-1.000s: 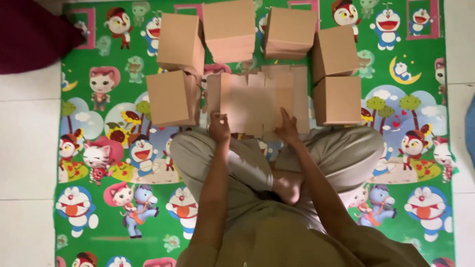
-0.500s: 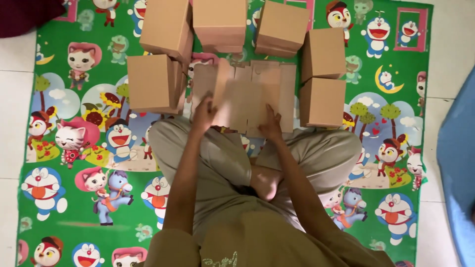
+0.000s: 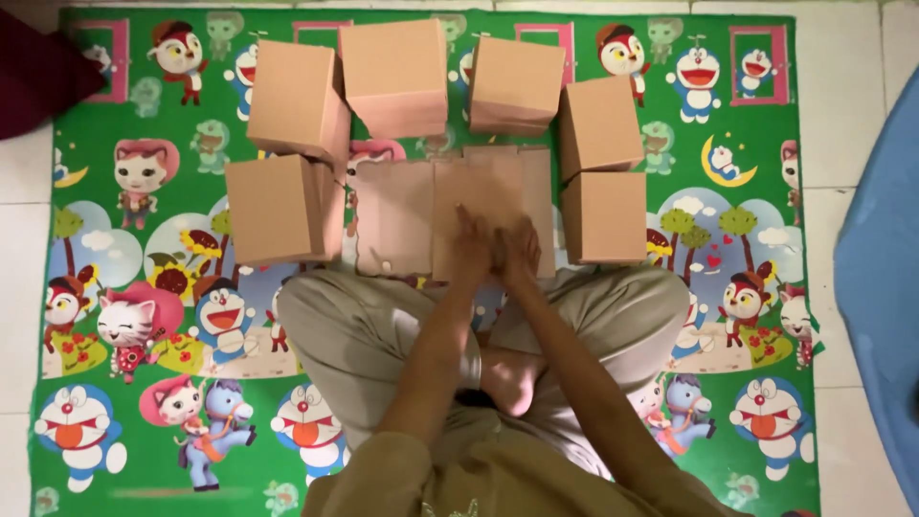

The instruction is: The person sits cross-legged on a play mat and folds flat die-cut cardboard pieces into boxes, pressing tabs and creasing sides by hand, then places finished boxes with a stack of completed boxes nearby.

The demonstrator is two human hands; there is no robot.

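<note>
On the green cartoon mat in front of my crossed legs lies a stack of flat cardboard sheets, and both of my hands are down on its right part. My left hand rests palm down with the fingers stretched flat on the cardboard, gripping nothing. My right hand lies right against it, touching it, fingers likewise laid out on the sheet; I can't tell whether its fingertips curl under an edge. The flat cardboard sits between the folded boxes: one box stands just left of it, touching its edge, and another box stands just to its right. Behind these, farther from me, four more boxes form an arc: one at the far left, tilted, a large one beside it, a third right of the middle, and a fourth directly behind the right-hand box. Pale floor tiles frame the mat, with a blue thing at the right edge and a dark red cloth at the upper left.
</note>
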